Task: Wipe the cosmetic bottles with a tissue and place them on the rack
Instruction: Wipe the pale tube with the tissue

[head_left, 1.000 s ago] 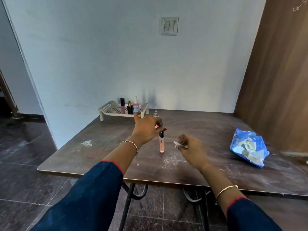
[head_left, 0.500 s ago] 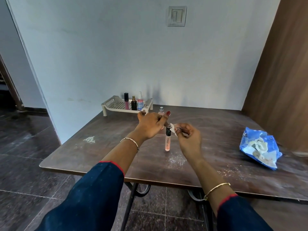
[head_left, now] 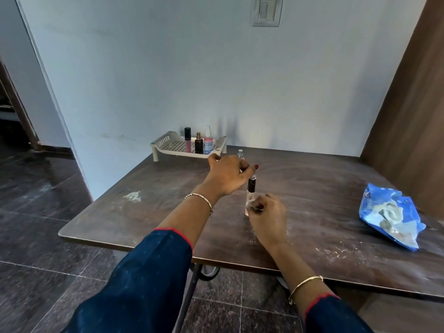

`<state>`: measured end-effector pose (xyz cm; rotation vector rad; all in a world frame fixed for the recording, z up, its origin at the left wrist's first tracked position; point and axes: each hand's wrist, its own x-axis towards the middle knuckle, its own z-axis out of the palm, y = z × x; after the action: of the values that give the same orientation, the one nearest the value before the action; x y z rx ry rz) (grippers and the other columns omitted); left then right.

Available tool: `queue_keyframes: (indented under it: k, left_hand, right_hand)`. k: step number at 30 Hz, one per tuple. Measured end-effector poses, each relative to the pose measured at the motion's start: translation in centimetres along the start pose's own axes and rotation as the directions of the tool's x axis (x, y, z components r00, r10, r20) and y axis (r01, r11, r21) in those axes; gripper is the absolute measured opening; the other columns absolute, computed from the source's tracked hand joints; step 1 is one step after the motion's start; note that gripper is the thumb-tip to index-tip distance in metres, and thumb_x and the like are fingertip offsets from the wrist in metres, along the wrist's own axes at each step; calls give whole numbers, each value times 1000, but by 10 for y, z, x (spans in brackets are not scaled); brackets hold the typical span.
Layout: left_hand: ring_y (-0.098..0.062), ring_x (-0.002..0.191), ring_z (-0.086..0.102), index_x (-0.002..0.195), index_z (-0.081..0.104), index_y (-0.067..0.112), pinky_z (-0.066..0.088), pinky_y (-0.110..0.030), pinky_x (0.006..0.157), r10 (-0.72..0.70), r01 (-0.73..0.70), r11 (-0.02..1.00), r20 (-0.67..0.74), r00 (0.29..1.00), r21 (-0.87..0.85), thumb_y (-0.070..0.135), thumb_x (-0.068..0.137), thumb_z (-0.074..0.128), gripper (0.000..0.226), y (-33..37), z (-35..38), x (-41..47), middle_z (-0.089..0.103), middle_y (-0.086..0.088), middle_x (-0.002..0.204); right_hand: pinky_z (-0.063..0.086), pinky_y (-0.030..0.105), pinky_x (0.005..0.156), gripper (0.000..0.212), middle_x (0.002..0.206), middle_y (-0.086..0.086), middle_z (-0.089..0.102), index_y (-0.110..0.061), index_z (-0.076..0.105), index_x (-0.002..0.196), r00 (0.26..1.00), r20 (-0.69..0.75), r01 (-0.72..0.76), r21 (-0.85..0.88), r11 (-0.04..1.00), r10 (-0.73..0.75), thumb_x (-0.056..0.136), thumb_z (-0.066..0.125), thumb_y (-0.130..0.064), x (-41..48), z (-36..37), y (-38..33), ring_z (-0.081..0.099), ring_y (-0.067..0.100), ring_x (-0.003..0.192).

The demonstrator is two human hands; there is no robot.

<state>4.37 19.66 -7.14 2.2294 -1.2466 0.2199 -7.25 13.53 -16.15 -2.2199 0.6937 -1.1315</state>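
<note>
I see my left hand (head_left: 228, 175) with its grip pinched on the top of the black cap of the tube (head_left: 251, 187), which stands upright near the middle of the tabletop (head_left: 324, 188). My right hand (head_left: 268, 213) has its grip curled round a small tissue (head_left: 251, 202) and holds it against the tube's pink lower part. Just behind the left hand a small bottle (head_left: 240, 153) stands on the tabletop. At the far left corner the rack (head_left: 168, 146) carries three bottles (head_left: 199, 145) upright in a row, and a blue pack (head_left: 391, 215) lies well apart at the right.
</note>
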Motion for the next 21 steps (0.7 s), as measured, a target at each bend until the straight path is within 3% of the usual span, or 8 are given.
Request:
queue_keyframes:
  k: [4, 8, 10, 14, 18, 21]
  left_hand:
    - [-17, 84, 61, 72, 70, 19, 16, -41, 99, 12, -12, 1000, -6, 1000, -7, 49, 96, 39, 50, 2, 0, -1, 51, 7, 54]
    - [-15, 87, 61, 71, 70, 21, 13, -36, 92, 44, -44, 999, -26, 999, -15, 47, 97, 39, 48, 3, 0, -1, 67, 4, 68]
    - [-15, 85, 60, 67, 68, 22, 14, -38, 95, 61, -61, 998, -35, 998, 0, 46, 97, 38, 49, 4, 0, -1, 64, 5, 65]
    - [-15, 86, 60, 74, 72, 20, 12, -36, 93, 63, -63, 998, -45, 997, 2, 46, 98, 37, 50, 3, 0, 0, 67, 4, 69]
    - [-16, 80, 59, 70, 70, 21, 14, -35, 92, 91, -89, 995, -51, 995, 41, 47, 98, 37, 50, 5, 1, 0, 60, 2, 61]
    - [-16, 82, 60, 71, 70, 20, 14, -35, 90, 108, -104, 992, -65, 992, 68, 47, 97, 37, 50, 7, 1, -1, 65, 1, 67]
  right_hand:
    - [38, 11, 54, 12, 68, -5, 57, -10, 68, 65, 999, -33, -12, 31, 999, 13, 75, 72, -4, 9, -4, -8, 52, 6, 60]
    - [40, 22, 57, 7, 71, -1, 61, -12, 70, 70, 989, -136, 59, 29, 998, -54, 75, 71, -8, 25, -10, -24, 54, 12, 61]
    - [39, 21, 56, 4, 72, -1, 60, -12, 71, 73, 982, -158, 102, 3, 995, -100, 75, 71, -8, 30, -11, -28, 53, 12, 61]
    - [29, 13, 53, 5, 69, 1, 57, -9, 71, 73, 984, -117, 126, -84, 988, -135, 77, 69, -7, 24, -7, -21, 47, 11, 58]
    - [45, 24, 55, 9, 70, -4, 59, -11, 71, 71, 998, -37, 41, -80, 996, -44, 80, 70, -12, 5, -2, -8, 52, 8, 60]
    - [32, 11, 52, 15, 66, -3, 57, -12, 68, 65, 999, -46, 12, -72, 997, -15, 80, 69, -13, 10, -5, -11, 48, 9, 56]
